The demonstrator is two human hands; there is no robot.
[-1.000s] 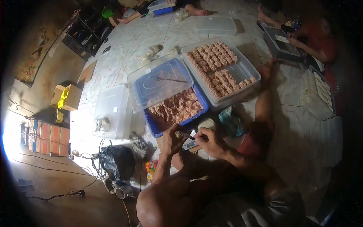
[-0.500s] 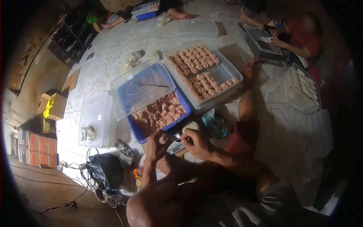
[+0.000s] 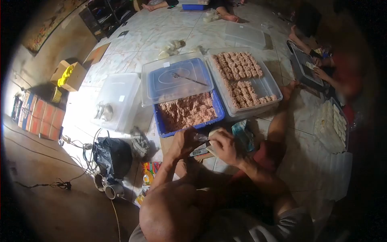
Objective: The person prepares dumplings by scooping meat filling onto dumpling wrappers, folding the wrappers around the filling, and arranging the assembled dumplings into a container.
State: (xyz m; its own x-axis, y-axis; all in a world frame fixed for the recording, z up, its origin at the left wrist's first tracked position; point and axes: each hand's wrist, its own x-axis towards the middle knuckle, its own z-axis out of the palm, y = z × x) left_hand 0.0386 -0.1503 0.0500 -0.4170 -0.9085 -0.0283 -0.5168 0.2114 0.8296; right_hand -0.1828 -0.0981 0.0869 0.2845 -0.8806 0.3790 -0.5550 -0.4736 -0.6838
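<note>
Just below the blue tub [image 3: 162, 128] of pinkish minced filling, my left hand [image 3: 183, 143] is closed round a small, shiny, clear-looking item. My right hand [image 3: 226, 147] is beside it with bent fingers, reaching over a pale round object [image 3: 216, 131]; what its fingertips pinch is too small to name. A clear lid [image 3: 155, 76] with a fork [image 3: 189, 79] on it covers the far half of the tub. To the right, a clear container [image 3: 268, 82] holds rows of shaped pink portions [image 3: 238, 64]. Under my hands lies a scale-like device [image 3: 198, 152], partly hidden.
A teal packet [image 3: 243, 135] lies right of my hands. A black bag [image 3: 111, 155], cloth [image 3: 139, 144] and mug [image 3: 114, 191] are at the left. A co-worker's hands [image 3: 318, 68] work over a bin [image 3: 305, 70]; white pieces [image 3: 333, 121] fill a container at right.
The camera view has shifted, moving the scene right in the picture. My hands stay close together; the thin dark tool seen between them earlier is now hard to make out.
</note>
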